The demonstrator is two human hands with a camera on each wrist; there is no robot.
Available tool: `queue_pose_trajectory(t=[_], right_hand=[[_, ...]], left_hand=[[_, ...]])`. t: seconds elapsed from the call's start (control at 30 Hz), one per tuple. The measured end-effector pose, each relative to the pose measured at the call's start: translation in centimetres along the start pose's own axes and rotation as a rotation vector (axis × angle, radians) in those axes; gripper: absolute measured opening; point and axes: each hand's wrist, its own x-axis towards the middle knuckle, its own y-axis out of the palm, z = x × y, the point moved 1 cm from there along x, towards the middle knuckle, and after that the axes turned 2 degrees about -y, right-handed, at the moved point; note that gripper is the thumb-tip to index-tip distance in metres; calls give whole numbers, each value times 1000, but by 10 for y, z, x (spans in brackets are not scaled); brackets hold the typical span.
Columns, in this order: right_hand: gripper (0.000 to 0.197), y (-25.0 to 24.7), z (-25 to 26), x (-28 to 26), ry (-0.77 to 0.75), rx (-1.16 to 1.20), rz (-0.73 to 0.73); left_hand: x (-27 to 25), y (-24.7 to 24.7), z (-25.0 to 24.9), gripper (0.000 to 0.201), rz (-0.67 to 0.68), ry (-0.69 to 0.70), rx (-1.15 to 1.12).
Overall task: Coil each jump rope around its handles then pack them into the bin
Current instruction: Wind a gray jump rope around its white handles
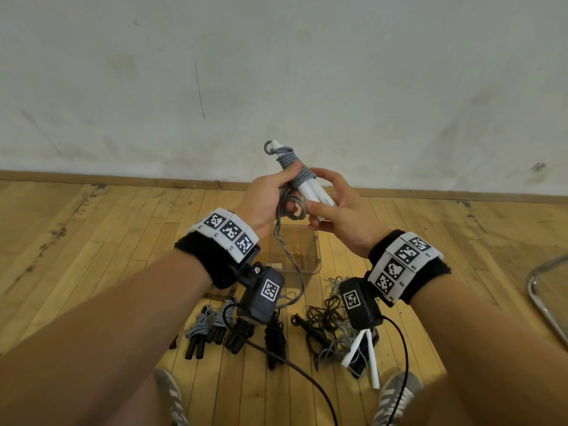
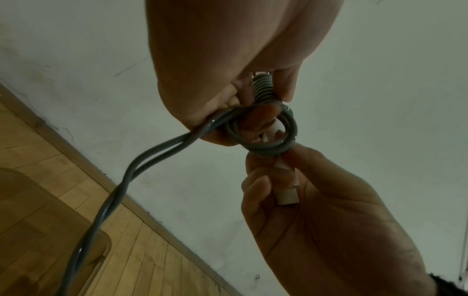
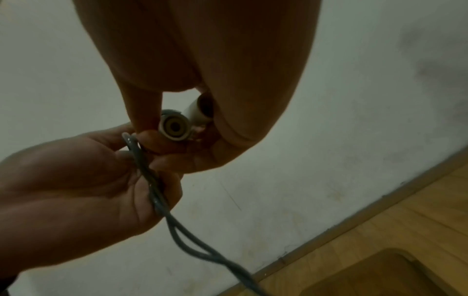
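Note:
A jump rope with two white handles (image 1: 310, 187) and a grey cord (image 1: 290, 162) is held up in front of the wall. Several turns of cord wrap the upper part of the paired handles. My left hand (image 1: 270, 195) grips the wrapped part and holds a loose loop of cord (image 2: 263, 132). My right hand (image 1: 332, 207) grips the lower ends of the handles (image 3: 174, 125). The doubled free cord (image 1: 289, 256) hangs down to the floor. A clear plastic bin (image 1: 313, 259) stands on the floor below the hands.
Coiled ropes with black handles (image 1: 212, 329) lie on the wooden floor at lower left. A tangle of black and grey ropes with white handles (image 1: 362, 348) lies at lower right. A chrome chair leg (image 1: 544, 299) is at the right edge. My shoes (image 1: 396, 395) are at the bottom.

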Motion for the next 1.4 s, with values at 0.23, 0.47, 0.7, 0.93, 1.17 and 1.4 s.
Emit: queue_pose_trajectory(t=[0.23, 0.47, 0.7, 0.93, 1.17, 1.4], right_hand=[[45, 4, 3, 4, -54, -43, -98], [40, -7, 1, 8, -188, -435, -98], [39, -21, -4, 9, -222, -636, -209], [40, -33, -9, 10, -250, -795, -283], [39, -22, -10, 7, -292, -884, -240], [39, -7, -4, 1, -305, -680, -109]], left_hand=[[8, -3, 3, 60, 3, -29, 84], [8, -9, 1, 45, -115, 86, 373], [3, -9, 5, 23, -3, 17, 431], [1, -8, 3, 25, 69, -14, 339], [2, 0, 6, 23, -18, 2, 221], [2, -4, 5, 44, -82, -21, 173]])
